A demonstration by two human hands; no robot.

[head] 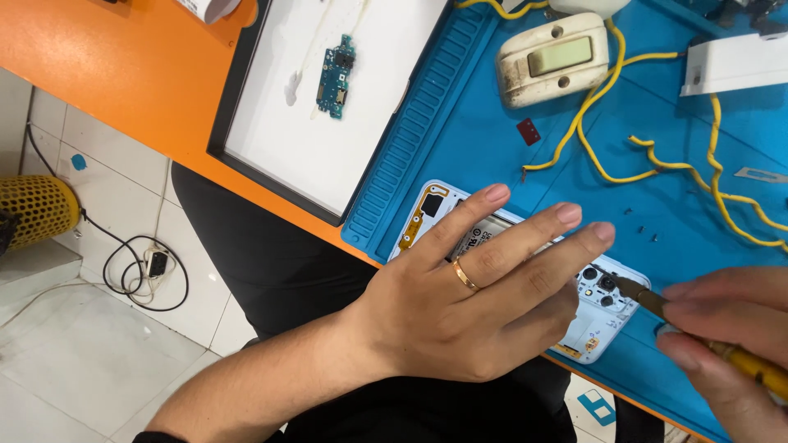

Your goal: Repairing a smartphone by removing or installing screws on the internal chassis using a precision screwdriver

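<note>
**Steadying an opened phone while a tool works at its camera corner**

The left hand (460, 303) lies flat over the opened white phone (603, 316), fingers (525, 234) spread and pressing down rather than gripping; a gold ring (465, 275) sits on one of them. The phone rests on the blue work mat (492, 139) at the near edge of the orange table (107, 74), its back off and its inner frame showing.

The right hand (722, 336), at the near right, pinches a yellow-handled tool (714, 340) tightly, its dark tip touching the frame just beside the camera lenses (603, 289).

To do this well, the flat hand should keep even weight on the phone so it cannot slide on the mat, and the tip should stay square on its seat, clear of the lenses. Tiny screws (644, 226) lie loose on the mat just beyond the phone; best not to brush them.

Further off: a small green circuit board (335, 75) on a white tray (271, 139), a yellow cable (607, 156) and a cream switch box (554, 57).
</note>
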